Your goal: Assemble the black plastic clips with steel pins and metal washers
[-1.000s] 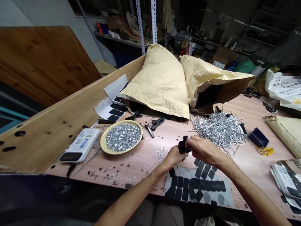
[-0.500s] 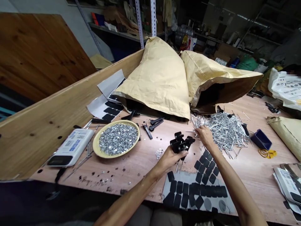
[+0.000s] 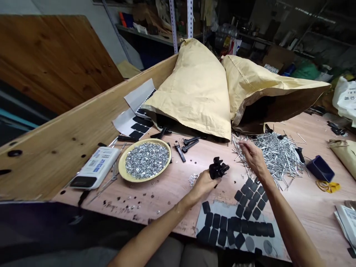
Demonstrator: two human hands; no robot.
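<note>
My left hand (image 3: 203, 186) is closed around a bunch of black plastic parts (image 3: 218, 169), their knobbly ends standing up above the fingers. A few small washers (image 3: 193, 180) lie on the table just beside that hand. At the left edge of a heap of thin metal pins (image 3: 274, 154), my right hand (image 3: 254, 158) has its fingertips drawn together; whether a pin is between them I cannot make out. Black rounded stickers (image 3: 251, 200) lie below both hands, several of them on a grey backing sheet (image 3: 203, 211).
A yellow bowl (image 3: 121, 171) full of washers stands left, beside a white digital scale (image 3: 96, 167). Loose black parts (image 3: 180, 152) lie near two large paper sacks (image 3: 194, 89). To the right are a dark blue tray (image 3: 321, 168) and yellow bands (image 3: 328, 186). A wooden board (image 3: 69, 122) edges the left.
The view has swung slightly left. My right hand has lifted a little from the pins and turned. The black parts in my left hand have tilted, and the pins under them no longer show.
</note>
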